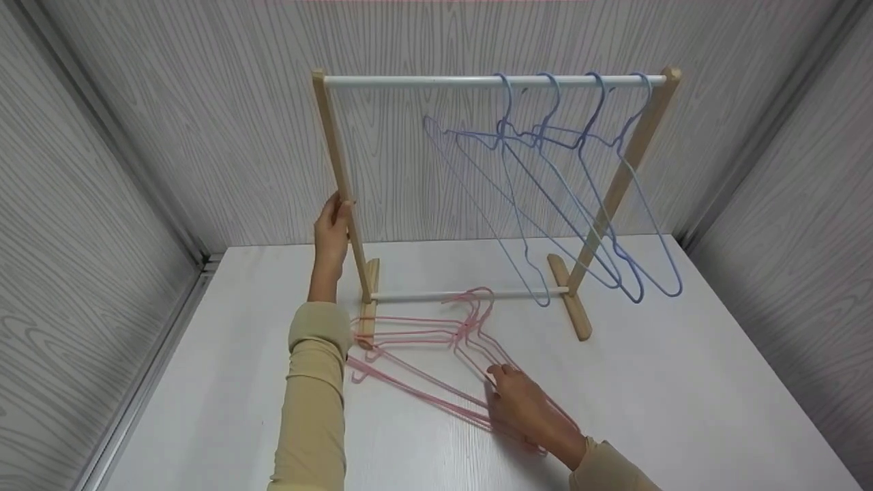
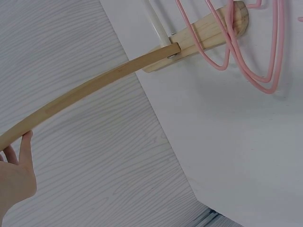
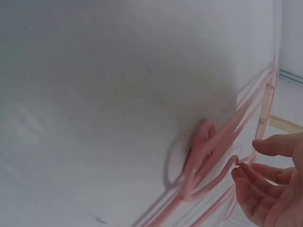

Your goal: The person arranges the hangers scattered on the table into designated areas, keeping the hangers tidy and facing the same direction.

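My left hand (image 1: 331,235) holds the left wooden post (image 1: 339,150) of a small clothes rack, partway up. In the left wrist view, the thumb lies against the post (image 2: 90,87) and the other fingers are partly behind it. Several pink hangers (image 1: 416,334) lie overlapped on the table, in front of the rack and across its left foot. Over their right part is my right hand (image 1: 522,402). The right wrist view shows its thumb and loosely bent fingers apart, the fingertips at a bend of one pink hanger (image 3: 215,182); any contact is unclear.
Several blue-purple hangers (image 1: 580,143) hang from the right half of the rack's white top rod (image 1: 409,81). A lower white rod (image 1: 423,295) joins the wooden feet (image 1: 571,300). Grey wood-grain panels (image 1: 218,123) stand behind and beside the white table (image 1: 682,382).
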